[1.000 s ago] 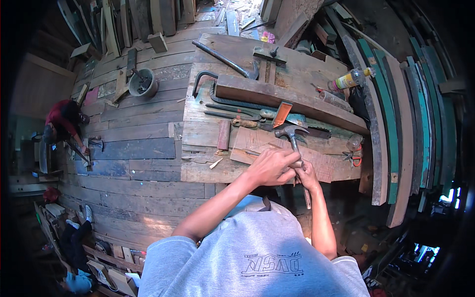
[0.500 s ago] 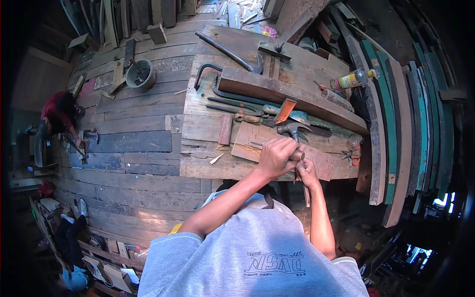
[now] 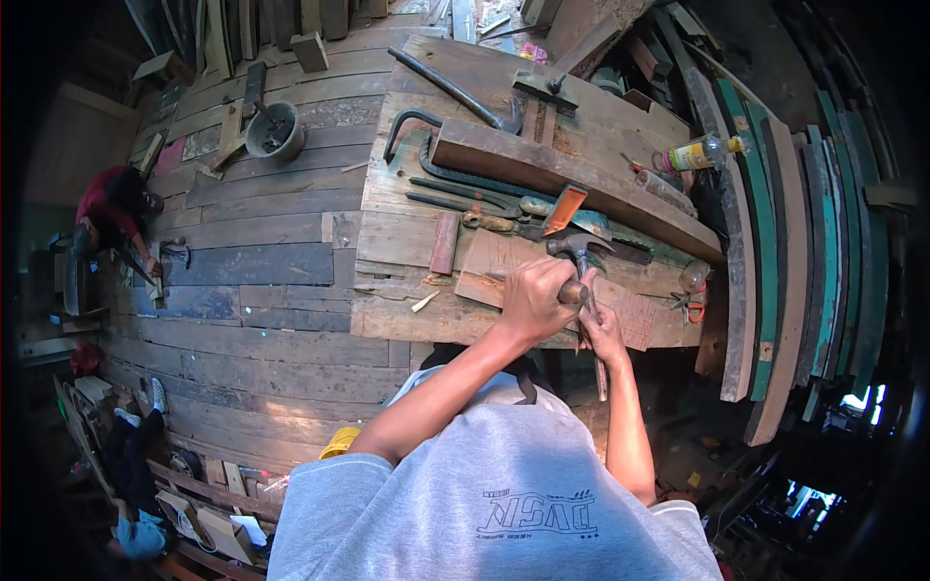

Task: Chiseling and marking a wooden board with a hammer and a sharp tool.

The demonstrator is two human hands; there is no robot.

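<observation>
My left hand (image 3: 533, 298) is closed around a chisel with a round wooden handle (image 3: 573, 291); its thin end pokes out on the far side of the fist. My right hand (image 3: 604, 334) grips a claw hammer (image 3: 584, 247) along its shaft, head up and away from me, the shaft's end pointing down past the table edge. Both hands are close together over a light board (image 3: 630, 315) marked with pencil lines, which lies near the front edge of the workbench (image 3: 387, 318). The fingers partly hide the chisel and hammer shaft.
Behind the board lie a handsaw (image 3: 630, 252), an orange-faced block (image 3: 565, 209), a reddish wood block (image 3: 444, 242), a thick beam (image 3: 572, 184) and a metal bar (image 3: 450, 89). Orange-handled scissors (image 3: 694, 310) rest at right. A bucket (image 3: 275, 136) and a co-worker (image 3: 116, 213) are at left.
My left hand and the chisel have shifted slightly left. The hammer stays in my right hand, with its head a little farther right. The view has tilted slightly.
</observation>
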